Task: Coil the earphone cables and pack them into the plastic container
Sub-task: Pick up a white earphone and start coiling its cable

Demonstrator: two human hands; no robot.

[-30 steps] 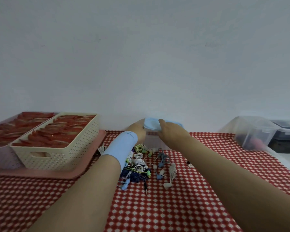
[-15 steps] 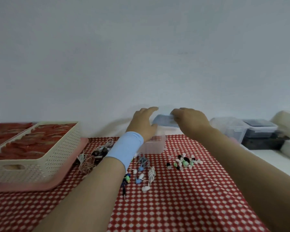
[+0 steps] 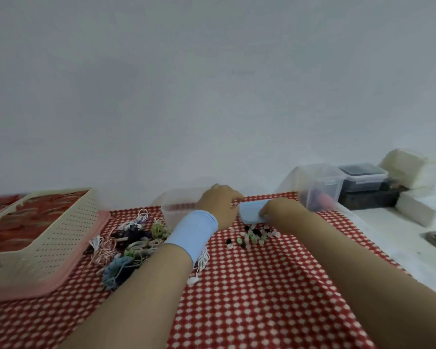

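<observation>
**Container open, lid in right hand, cables loose on cloth**

Head view: Both arms reach forward over a red-and-white checked tablecloth (image 3: 249,293). The left hand (image 3: 219,205), with a light blue wristband (image 3: 191,234), sits at the right end of the clear plastic container (image 3: 178,206). Its fingers are curled over that end and grasp it. The container stands upright at the far edge of the cloth, near the wall (image 3: 212,84), with no lid on it. What is inside is too blurred to tell.

The right hand (image 3: 283,210) is just right of the left. Its thumb and curled fingers clasp the blue lid (image 3: 251,211), which is low over the cloth beside the container. I cannot tell whether the lid touches the cloth.

The earphone cables (image 3: 131,241) are outside the container. They lie in a mixed heap of white, pink, blue, green and dark bundles on the cloth, in front and to the left of it, partly under the left forearm. A white earbud (image 3: 193,280) lies by that forearm.

Small ear tips (image 3: 253,235), black, green and pale, are scattered just in front of the lid.

On the left, a cream perforated basket (image 3: 61,230) holds reddish items and sits on a pink tray (image 3: 68,278). On the right are a clear bin (image 3: 317,187), a dark lidded box (image 3: 361,176) behind it, and white blocks (image 3: 413,167).
</observation>
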